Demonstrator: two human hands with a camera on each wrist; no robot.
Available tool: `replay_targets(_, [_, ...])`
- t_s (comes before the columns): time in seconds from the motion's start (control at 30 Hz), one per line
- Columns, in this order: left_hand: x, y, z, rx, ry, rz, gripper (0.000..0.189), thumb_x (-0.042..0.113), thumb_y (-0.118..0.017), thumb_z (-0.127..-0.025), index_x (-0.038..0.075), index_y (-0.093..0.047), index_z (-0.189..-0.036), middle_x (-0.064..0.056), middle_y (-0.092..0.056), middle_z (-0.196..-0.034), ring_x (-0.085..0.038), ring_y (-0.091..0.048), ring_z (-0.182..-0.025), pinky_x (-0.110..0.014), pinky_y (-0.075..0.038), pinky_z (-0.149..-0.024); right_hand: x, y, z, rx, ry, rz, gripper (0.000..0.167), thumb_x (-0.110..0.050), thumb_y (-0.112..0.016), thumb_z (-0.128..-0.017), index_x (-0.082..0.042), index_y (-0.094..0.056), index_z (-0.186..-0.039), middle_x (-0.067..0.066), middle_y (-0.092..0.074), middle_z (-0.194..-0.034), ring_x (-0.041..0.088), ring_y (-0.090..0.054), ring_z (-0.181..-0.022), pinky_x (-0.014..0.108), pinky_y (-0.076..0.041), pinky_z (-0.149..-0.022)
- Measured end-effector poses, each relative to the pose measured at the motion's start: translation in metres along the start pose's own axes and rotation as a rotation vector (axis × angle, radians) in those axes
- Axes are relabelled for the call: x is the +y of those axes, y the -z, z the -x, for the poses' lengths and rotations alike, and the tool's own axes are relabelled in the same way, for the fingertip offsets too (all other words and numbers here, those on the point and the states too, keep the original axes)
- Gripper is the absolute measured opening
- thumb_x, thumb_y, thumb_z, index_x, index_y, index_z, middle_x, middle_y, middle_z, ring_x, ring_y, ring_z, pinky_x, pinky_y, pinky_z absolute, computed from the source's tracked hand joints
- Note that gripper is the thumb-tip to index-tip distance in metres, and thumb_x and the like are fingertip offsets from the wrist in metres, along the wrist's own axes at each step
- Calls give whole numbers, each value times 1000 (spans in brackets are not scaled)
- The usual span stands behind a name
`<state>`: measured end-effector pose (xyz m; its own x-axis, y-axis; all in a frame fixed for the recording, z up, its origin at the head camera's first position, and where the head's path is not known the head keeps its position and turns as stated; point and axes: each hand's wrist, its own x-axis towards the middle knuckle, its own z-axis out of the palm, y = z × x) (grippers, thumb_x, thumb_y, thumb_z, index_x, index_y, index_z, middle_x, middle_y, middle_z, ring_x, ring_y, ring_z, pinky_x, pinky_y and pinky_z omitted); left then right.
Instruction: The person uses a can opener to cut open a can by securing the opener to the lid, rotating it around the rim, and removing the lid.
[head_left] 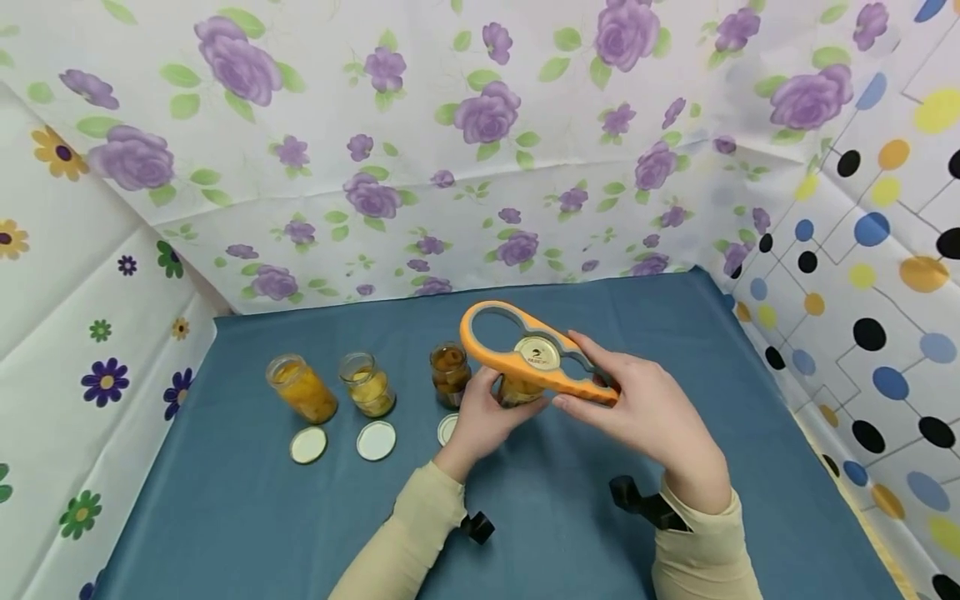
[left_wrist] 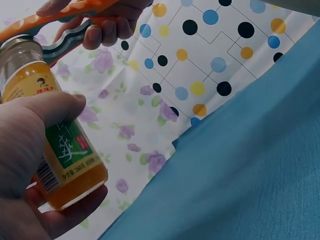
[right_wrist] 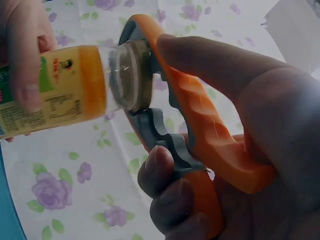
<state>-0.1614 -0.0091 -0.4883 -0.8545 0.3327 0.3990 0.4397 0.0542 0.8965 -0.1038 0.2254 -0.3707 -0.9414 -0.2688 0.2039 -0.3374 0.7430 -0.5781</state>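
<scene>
My left hand grips a glass jar of orange contents with a yellow and green label. The jar's gold lid is still on it and sits within the grey-lined opening of an orange jar opener. My right hand holds the opener by its two handles, thumb on one and fingers curled on the other, as the right wrist view shows. Both hands and the jar are raised over the table. In the right wrist view the jar is tilted nearly sideways, its lid against the opener's grey inner edge.
To the left stand three lidless jars: one with orange pieces, one with pale yellow pieces, one with dark brown contents. Loose lids lie before them, one partly behind my left hand. Patterned sheets surround the blue-covered table.
</scene>
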Motion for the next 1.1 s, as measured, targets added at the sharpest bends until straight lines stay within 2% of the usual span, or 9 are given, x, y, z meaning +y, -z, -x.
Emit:
replay_targets(0.17, [-1,-1,-1,5,-53,6,61,9,-91,-89,22,-65,-143,1,-65,-139,-21,-62,-130,-43,-51,-110,-4,3,6,43,21,37,70,-63,-73,-97,-33,-55,-158,-7,-51,-77,13,-43,-60,31,-39,-56])
replay_targets(0.37, [0,-3,-1,-6,-48,13,60,6,-90,-88,19,-67,-142,0,-67,-140,-20,-61,-131,-47,-49,-112,-8,4,7,41,-14,28,72,-65,-71,-97,-33,-52,-159,-5,-51,-76,14,-43,-58,32,-39,-55])
replay_targets(0.53, [1,-3,0,-5,-49,31,61,4,-91,-86,16,-67,-141,-3,-68,-139,-23,-62,-129,-50,-50,-110,-11,1,7,63,-10,73,80,-69,-73,-92,-30,-54,-159,-6,-51,-72,13,-43,-56,31,-38,-52])
replay_targets(0.67, [1,0,0,-11,-47,24,60,6,-91,-87,18,-67,-141,-2,-68,-137,-22,-63,-128,-48,-50,-110,-12,-1,6,107,33,133,84,-68,-80,-86,-28,-59,-156,-10,-49,-66,10,-41,-52,30,-36,-48])
replay_targets(0.87, [1,4,-1,-28,4,28,60,9,-92,-86,21,-66,-138,2,-66,-133,-20,-62,-125,-44,-50,-109,-10,-1,6,174,131,219,85,-64,-88,-79,-29,-63,-152,-16,-48,-65,5,-37,-49,29,-33,-45])
replay_targets(0.97, [1,6,-1,-61,14,31,56,11,-93,-86,20,-68,-136,1,-66,-131,-21,-62,-124,-44,-51,-109,-7,0,7,183,166,228,85,-62,-90,-77,-29,-64,-152,-17,-49,-67,3,-36,-50,27,-33,-45])
replay_targets(1.1, [1,9,-2,-152,22,84,53,8,-90,-88,16,-69,-136,-3,-65,-131,-22,-62,-123,-43,-53,-107,-3,3,8,176,211,234,85,-61,-90,-77,-29,-64,-151,-18,-49,-69,1,-35,-51,26,-32,-45])
